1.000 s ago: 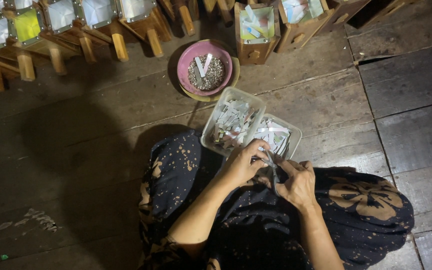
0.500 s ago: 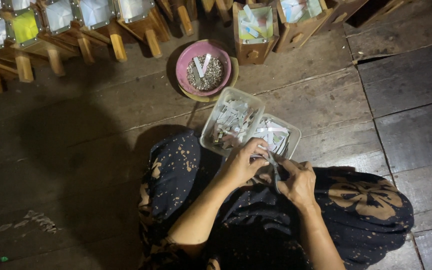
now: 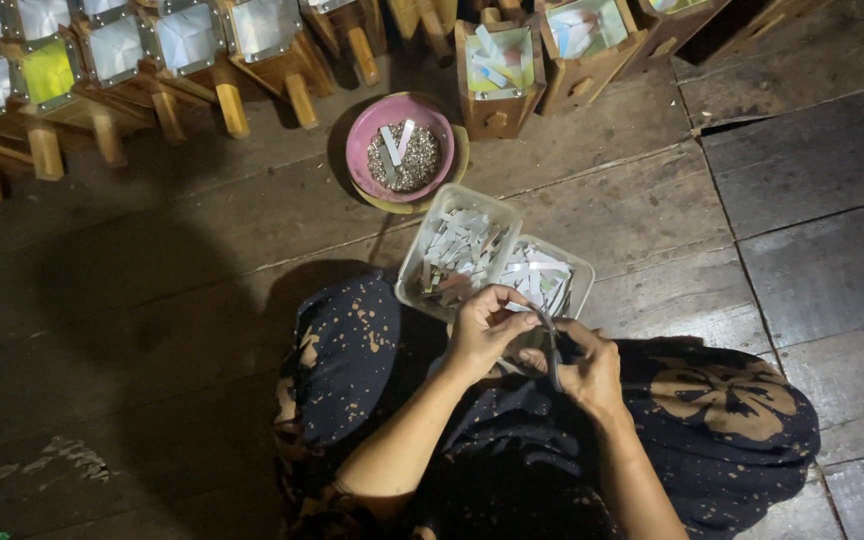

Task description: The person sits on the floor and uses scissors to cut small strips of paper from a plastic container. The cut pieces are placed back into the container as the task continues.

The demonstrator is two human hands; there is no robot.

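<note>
Dark plank floor (image 3: pixel 202 260). Left hand (image 3: pixel 482 325) and right hand (image 3: pixel 587 370): together over lap, fingers pinching small grey tool (image 3: pixel 550 345). Clear tubs of paper strips (image 3: pixel 492 255) just ahead; pink bowl (image 3: pixel 400 148) beyond.

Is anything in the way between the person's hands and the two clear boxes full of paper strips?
Nothing visible is. The left hand and right hand meet over the lap, around something small and dark, right at the near edge of the two clear boxes. The boxes are open on top, with only paper strips inside.
</note>
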